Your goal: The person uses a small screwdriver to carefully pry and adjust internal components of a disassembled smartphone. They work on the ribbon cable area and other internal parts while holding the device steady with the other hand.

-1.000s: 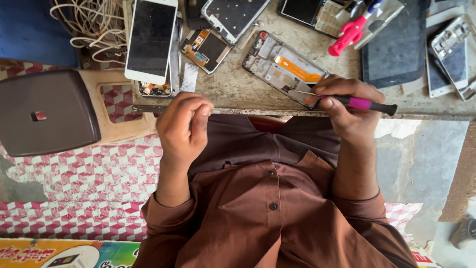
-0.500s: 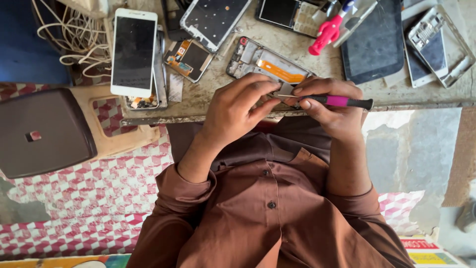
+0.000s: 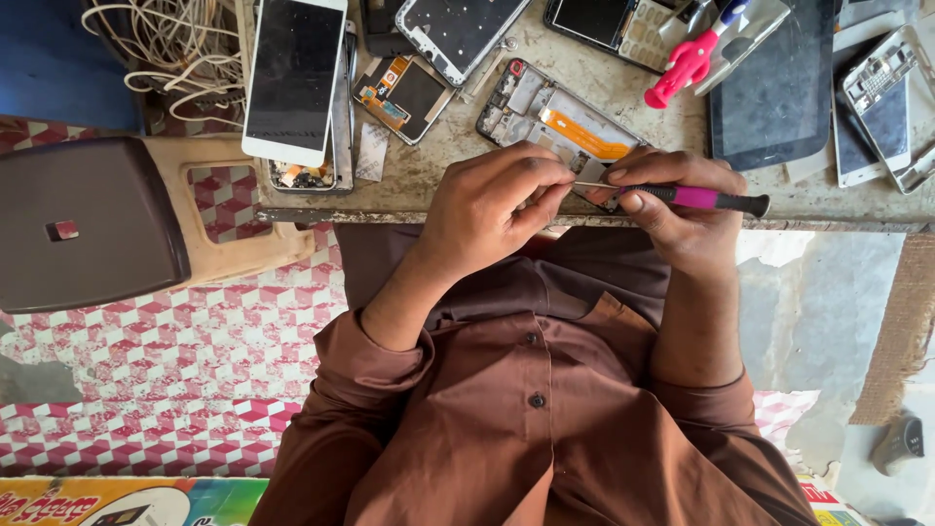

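I see my right hand (image 3: 682, 219) wrapped around a screwdriver (image 3: 696, 198) with a pink and black handle, its fingers clamped on the grip so the thin metal shaft points left, lying almost level along the near edge of the surface (image 3: 438, 185). My left hand (image 3: 492, 209) meets it there: thumb and forefinger are pinched together at the tip of the shaft (whether some tiny part sits between them I cannot tell, it is too small). Both hands hover over the near end of an opened phone frame (image 3: 550, 117), which lies tilted on the surface with an orange ribbon strip showing along its middle; the hands cover its lower corner.

To the left of the frame lies a small dark module with an orange flex (image 3: 401, 95), and further left a white phone (image 3: 294, 78) rests face up on another device. A coil of pale cable (image 3: 161, 44) sits in the far left corner. To the right, well apart from the hands, lie a second pink-handled tool (image 3: 687, 66), a dark tablet (image 3: 779, 88) and a bare white phone shell (image 3: 877, 107). Below the surface on the left stands a brown plastic stool (image 3: 88, 224) on a red and white checked floor
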